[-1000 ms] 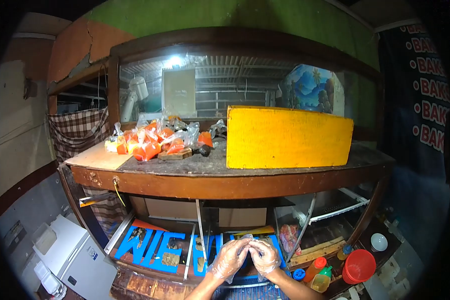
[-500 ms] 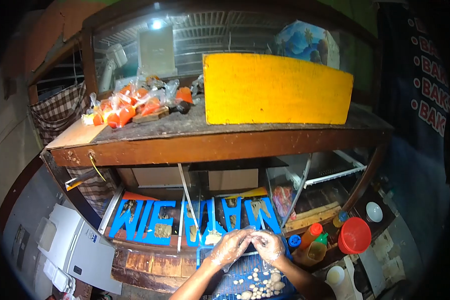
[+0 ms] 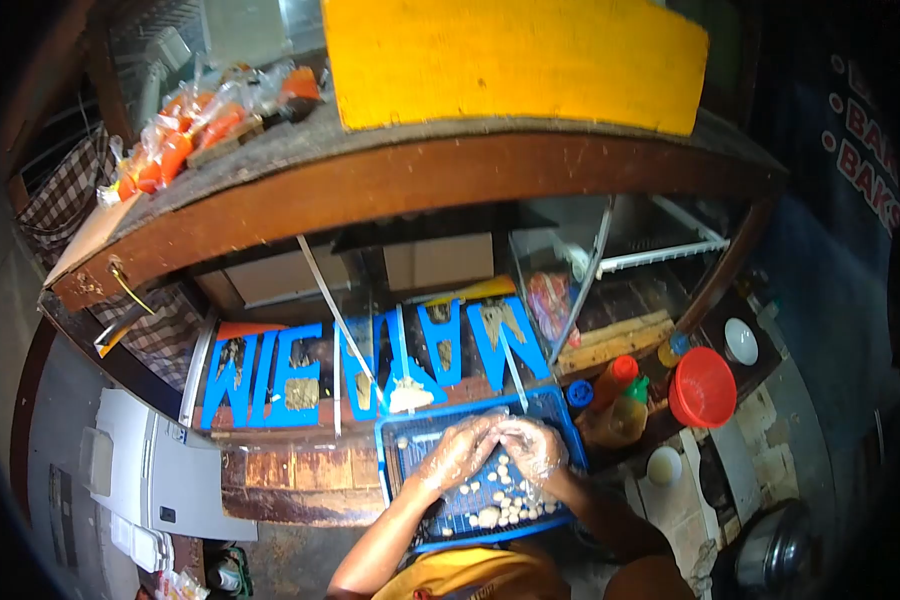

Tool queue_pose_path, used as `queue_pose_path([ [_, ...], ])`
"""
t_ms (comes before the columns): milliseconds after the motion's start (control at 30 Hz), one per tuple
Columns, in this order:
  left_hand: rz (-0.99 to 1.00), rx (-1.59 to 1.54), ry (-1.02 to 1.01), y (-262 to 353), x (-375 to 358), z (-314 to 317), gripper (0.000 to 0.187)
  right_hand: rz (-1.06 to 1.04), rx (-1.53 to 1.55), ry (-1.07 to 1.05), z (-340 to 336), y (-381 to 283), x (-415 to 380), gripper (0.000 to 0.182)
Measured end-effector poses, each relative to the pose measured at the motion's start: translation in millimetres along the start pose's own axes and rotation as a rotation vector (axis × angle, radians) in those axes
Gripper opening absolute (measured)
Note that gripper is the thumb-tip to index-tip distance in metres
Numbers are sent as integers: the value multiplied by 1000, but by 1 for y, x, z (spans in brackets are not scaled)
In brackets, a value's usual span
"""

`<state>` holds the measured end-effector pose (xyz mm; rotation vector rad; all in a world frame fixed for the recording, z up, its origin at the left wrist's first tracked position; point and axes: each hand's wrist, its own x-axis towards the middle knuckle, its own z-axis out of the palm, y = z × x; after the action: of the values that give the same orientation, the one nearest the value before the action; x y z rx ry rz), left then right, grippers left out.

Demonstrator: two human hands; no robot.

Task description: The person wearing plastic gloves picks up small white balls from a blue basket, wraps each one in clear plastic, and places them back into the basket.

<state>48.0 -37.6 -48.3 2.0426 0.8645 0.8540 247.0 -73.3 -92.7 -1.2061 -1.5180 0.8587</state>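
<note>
Two hands, each under thin, clear, crinkled plastic film, meet above the far half of one blue basket (image 3: pixel 382 470); the left hand (image 3: pixel 458 452) and right hand (image 3: pixel 532 450) are cupped toward each other, fingers bent and fingertips brought together, and I cannot tell whether anything is pinched between them. More than a dozen pale balls (image 3: pixel 488 517) lie in the basket, too crowded for an exact count: most gather toward its near edge and right side, a few lie singly near the middle, and one or two show by the left edge. They are matte, roundish and uneven in size, the bigger ones by the near edge, and, being round, they point no particular way. The basket is a shallow rectangle of plastic with a gridded floor, its long axis running left to right with the right end angled slightly away from the person. Just beyond its far edge, toward the far left corner, sits one pale, rough lump (image 3: pixel 410 397). Past the far right corner stand three capped containers, one with a blue cap (image 3: pixel 579 392), one with a red cap (image 3: pixel 625 367), one with a green cap (image 3: pixel 638 388), then one round red bucket (image 3: pixel 703 388) and one smooth white bowl (image 3: pixel 740 341).
</note>
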Motion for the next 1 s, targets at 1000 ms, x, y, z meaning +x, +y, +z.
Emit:
queue_pose_path([
  [1000, -21, -153, -338, -44, -9, 122, 36, 325, -655, -284, -63, 34, -66, 24],
])
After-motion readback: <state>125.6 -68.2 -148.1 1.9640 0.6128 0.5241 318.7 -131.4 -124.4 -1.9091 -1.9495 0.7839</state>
